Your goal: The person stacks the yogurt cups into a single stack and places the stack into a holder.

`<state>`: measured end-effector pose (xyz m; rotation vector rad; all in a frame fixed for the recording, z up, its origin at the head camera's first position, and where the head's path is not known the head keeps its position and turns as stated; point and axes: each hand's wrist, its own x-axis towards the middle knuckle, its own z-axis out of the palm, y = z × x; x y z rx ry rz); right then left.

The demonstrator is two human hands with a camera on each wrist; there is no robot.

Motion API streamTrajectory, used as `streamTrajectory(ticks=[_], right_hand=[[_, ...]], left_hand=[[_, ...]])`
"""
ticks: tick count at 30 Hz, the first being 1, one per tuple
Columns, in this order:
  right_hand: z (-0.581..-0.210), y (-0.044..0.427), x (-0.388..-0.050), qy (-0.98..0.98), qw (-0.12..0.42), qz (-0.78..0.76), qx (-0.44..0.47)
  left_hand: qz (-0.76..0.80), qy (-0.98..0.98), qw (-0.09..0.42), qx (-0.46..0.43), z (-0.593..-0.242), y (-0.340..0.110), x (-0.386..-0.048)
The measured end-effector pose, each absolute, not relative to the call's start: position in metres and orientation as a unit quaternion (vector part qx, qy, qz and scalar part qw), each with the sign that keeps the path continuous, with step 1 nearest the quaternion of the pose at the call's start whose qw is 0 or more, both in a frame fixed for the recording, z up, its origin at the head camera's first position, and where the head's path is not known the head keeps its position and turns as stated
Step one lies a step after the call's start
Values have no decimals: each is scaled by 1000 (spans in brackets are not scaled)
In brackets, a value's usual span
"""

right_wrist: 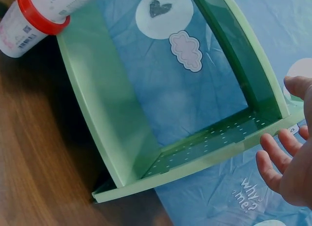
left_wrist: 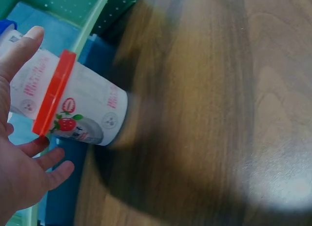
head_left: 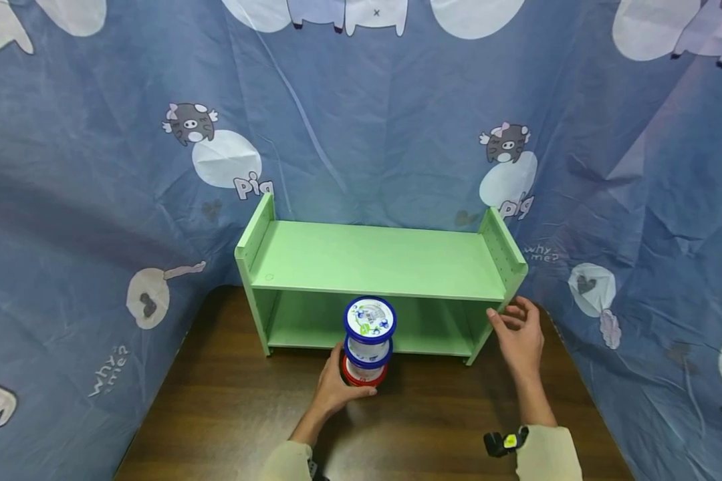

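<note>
Closest of all are two pale sleeves: the left sleeve (head_left: 285, 461) and the right sleeve (head_left: 550, 454), both over the wooden worktop (head_left: 216, 414). A blue curtain (head_left: 66, 200) printed with pigs hangs along the worktop's left edge and round behind its far edge. Towards that far edge stands a green shelf unit (head_left: 379, 260), its left end panel (head_left: 256, 234) rising above the upper board. Next comes the left hand (head_left: 331, 387), which holds a stack of three tubs (head_left: 368, 351), thumb and fingers spread wide round its sides. The stack is upright before the middle of the unit's front edge, well in from the worktop's left and right edges; whether its base touches the worktop I cannot tell. The top tub (head_left: 370, 321) and the middle tub (head_left: 368, 353) have blue lids, while the bottom tub (left_wrist: 92, 104) has a red lid and a strawberry print. Further right is the unit's right end panel (head_left: 504, 254), dotted with small holes. The right hand (head_left: 522, 337) is beside that panel's front edge, thumb well apart from loosely bent fingers, holding nothing; contact with the panel cannot be told. A black device (head_left: 505, 441) with a yellow patch sits at the right wrist.
</note>
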<state>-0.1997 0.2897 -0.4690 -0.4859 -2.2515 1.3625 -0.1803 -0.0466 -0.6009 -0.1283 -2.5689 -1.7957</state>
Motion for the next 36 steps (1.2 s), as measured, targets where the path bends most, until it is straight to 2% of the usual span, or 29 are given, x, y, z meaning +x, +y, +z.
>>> streamTrajectory(ticks=[5,19,36], right_hand=[[-465,293,-201,-824,222,493,-172],[-460,295,-217,-825,223,492,-168],[-456,294,-234,-822,274,472,-162]], left_hand=[[-574,-818,16,-39,-609,-41,-180],[-579,-815,15,-24,-623,-37,-183],[-590,-807,20,-21,-633,-31,-184]])
